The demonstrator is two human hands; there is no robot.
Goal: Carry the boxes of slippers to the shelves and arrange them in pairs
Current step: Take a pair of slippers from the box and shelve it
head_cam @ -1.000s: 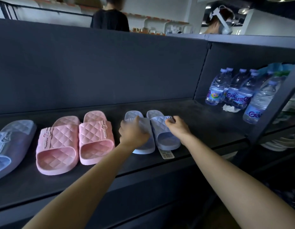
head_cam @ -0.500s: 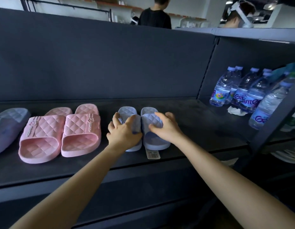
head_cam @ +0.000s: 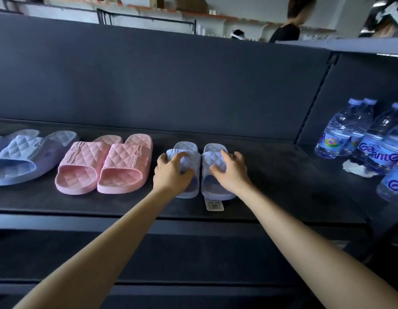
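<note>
Lilac quilted rubber slippers, small pair, sit toes-out on the dark grey metal shelf board (head_cam: 271,179), side by side and touching along their inner edges. Both arms are stretched forward and bare, converging on the pair.

Left hand (head_cam: 171,172): palm down on the left lilac slipper (head_cam: 192,160), fingers curved over the strap and outer edge, thumb on the inner side. That is a grip. Right hand (head_cam: 231,172): same pose mirrored on the right lilac slipper (head_cam: 218,190), thumb across the quilted strap, fingers wrapped over the outer side, also a grip. Wrists are roughly level and both soles look flat on the board.

A white barcode tag (head_cam: 215,205) lies on the shelf just in front of the right slipper, near the front lip.

Left of them is a pink quilted slipper pair (head_cam: 124,161), close but not touching. Further left is a larger blue quilted slipper pair (head_cam: 21,152), partly cut off by the frame. At far right are clear plastic water bottles (head_cam: 340,132), with crumpled white paper (head_cam: 358,170) at their base.
</note>
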